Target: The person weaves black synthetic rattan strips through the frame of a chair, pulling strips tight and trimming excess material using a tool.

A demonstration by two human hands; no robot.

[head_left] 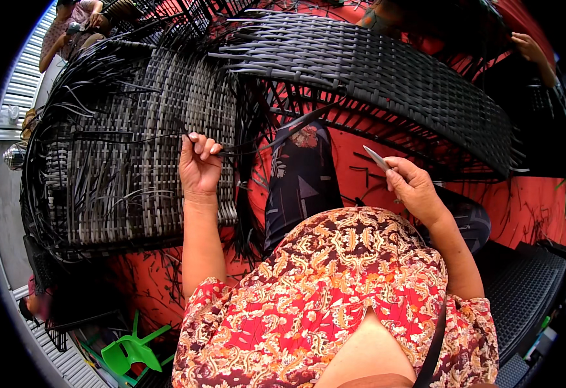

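Observation:
My left hand point(199, 169) is closed, its fingers pinched on a thin black weaving strip point(134, 140). That strip runs left across a wide woven panel point(111, 174) of black and grey strands, with many loose ends along its far and left edges. To the right of the hand, a broader black strip point(302, 121) slants up over my knee. My right hand point(416, 193) grips a short knife point(375, 157), its pointed grey blade aimed up and left. The knife's handle is mostly hidden in the fingers. Both hands are above my lap.
A long woven black piece point(373, 71) on an open frame spans the far right, loose strand ends at its left. Strip scraps litter the red floor point(528, 207). A green plastic item point(131, 349) lies lower left. Other people sit far left point(69, 32) and far right point(530, 52).

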